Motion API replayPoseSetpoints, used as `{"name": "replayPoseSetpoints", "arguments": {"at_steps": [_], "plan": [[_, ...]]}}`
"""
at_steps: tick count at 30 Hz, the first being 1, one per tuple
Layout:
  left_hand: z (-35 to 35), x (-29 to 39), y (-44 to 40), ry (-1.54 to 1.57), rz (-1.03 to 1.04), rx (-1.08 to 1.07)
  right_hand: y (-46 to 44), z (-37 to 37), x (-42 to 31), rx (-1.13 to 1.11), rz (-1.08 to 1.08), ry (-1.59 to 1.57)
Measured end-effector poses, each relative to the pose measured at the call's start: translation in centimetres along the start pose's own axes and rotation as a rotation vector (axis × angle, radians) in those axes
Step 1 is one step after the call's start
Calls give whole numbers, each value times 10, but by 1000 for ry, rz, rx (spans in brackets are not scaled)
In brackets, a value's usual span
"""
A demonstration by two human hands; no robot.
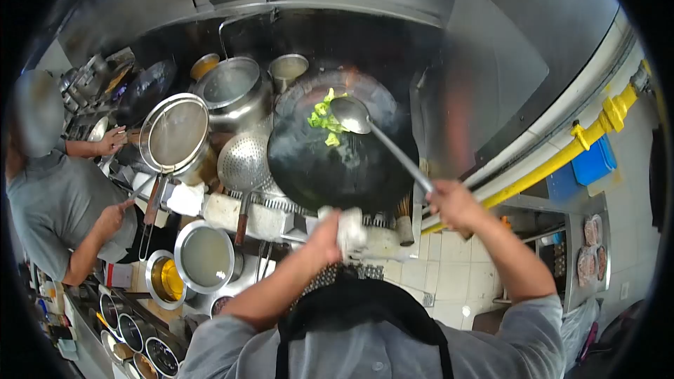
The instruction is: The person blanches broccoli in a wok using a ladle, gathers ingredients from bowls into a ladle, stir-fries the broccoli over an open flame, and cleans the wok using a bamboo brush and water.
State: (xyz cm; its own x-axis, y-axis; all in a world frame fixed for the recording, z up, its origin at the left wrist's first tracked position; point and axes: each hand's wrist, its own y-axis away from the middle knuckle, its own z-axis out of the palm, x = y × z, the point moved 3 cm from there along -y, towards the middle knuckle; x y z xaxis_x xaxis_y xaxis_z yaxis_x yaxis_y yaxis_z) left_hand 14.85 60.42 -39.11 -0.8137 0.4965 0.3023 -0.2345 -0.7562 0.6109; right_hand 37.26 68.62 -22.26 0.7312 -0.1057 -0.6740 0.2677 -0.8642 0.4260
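A large dark wok (337,175) sits on the burner in front of me, with smoke or steam rising in it. Bright green leafy vegetables (324,121) lie bunched in its far half. My right hand (453,205) is closed round the long handle of a ladle (351,114), whose metal bowl is over the wok beside the greens. At the wok's near rim, my left hand (327,238) grips a folded white cloth (351,230). Whether the wok's handle is under the cloth, I cannot tell.
Left of the wok are a perforated skimmer (243,160), a round mesh strainer (177,133) and a steel pot (237,91). Nearer stand a pot of cloudy liquid (205,256) and a bowl of yellow oil (167,279). A co-worker (67,200) works at far left. A yellow pipe (547,172) runs along the right.
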Motion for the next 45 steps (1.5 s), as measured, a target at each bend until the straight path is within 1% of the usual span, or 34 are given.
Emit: {"name": "replayPoseSetpoints", "arguments": {"at_steps": [1,2,3,4,5,6,7,8,9,10,11,12,13,14,15,17,18,19,21,22,24,25,27,29,32,33,35,36,37,39,40,41,43,45], "plan": [[5,20,-15,7,-55,-61,-1,-6,0,-36,34,-85],[7,42,-32,-29,12,-121,-4,-12,-8,-89,93,-174],[11,60,-39,-79,-28,-184,-8,-17,-17,-131,136,-260],[9,60,-36,-118,34,-82,-6,-21,-20,-142,202,-327],[7,62,-32,-169,99,18,-5,-27,-23,-132,186,-331],[-4,54,-32,-216,187,178,-2,-33,-20,-124,263,-421],[-13,43,-31,-427,259,308,0,-38,-17,-118,340,-511],[-41,34,-40,-925,388,541,3,-40,-16,-119,487,-643],[-35,19,-20,-1026,449,590,2,-36,-18,-116,470,-651],[-39,3,-16,-894,622,504,2,-27,-18,-143,488,-674],[-29,-4,-9,-660,731,347,0,-18,-16,-169,509,-694],[-17,-1,6,-686,717,382,1,-4,-18,-364,518,-732],[-3,9,11,-712,703,417,1,5,-24,-447,488,-765],[-11,19,-4,-830,580,491,-13,16,-18,-485,498,-911],[-1,32,-1,-821,471,519,-29,28,-11,-523,503,-1052],[-18,29,-16,-403,297,342,-33,44,1,-594,515,-1112],[-21,29,-4,-407,288,339,-36,50,5,-652,511,-1179],[-28,23,12,-408,273,340,-39,50,23,-728,436,-1045],[-60,7,25,-279,244,315,-25,49,34,-455,126,-584],[-64,1,38,-255,217,319,-16,53,45,-480,140,-568],[-63,-16,68,-210,168,314,9,41,49,70,-702,290],[-65,-24,76,-194,153,302,22,41,53,28,-696,304],[-72,-42,86,-136,149,283,38,35,56,59,-482,527],[-67,-51,99,-118,140,328,53,45,61,45,-479,522],[-77,-54,96,-134,112,342,76,65,65,110,-460,375],[-77,-55,96,-135,102,315,85,74,66,110,-459,380],[-80,-58,92,-66,112,204,96,94,72,119,-372,202],[-80,-59,91,-33,94,176,99,104,75,191,-508,188],[-81,-61,91,-1,71,150,106,110,74,200,-510,192],[-72,-58,102,28,56,46,120,121,65,161,-327,105],[-69,-56,106,20,34,74,128,123,56,153,-251,124],[-65,-53,112,12,11,101,137,127,61,162,-242,130],[-69,-51,107,40,1,46,144,130,67,242,-439,159],[-64,-51,110,104,-80,48,157,127,65,230,-366,140]]}}
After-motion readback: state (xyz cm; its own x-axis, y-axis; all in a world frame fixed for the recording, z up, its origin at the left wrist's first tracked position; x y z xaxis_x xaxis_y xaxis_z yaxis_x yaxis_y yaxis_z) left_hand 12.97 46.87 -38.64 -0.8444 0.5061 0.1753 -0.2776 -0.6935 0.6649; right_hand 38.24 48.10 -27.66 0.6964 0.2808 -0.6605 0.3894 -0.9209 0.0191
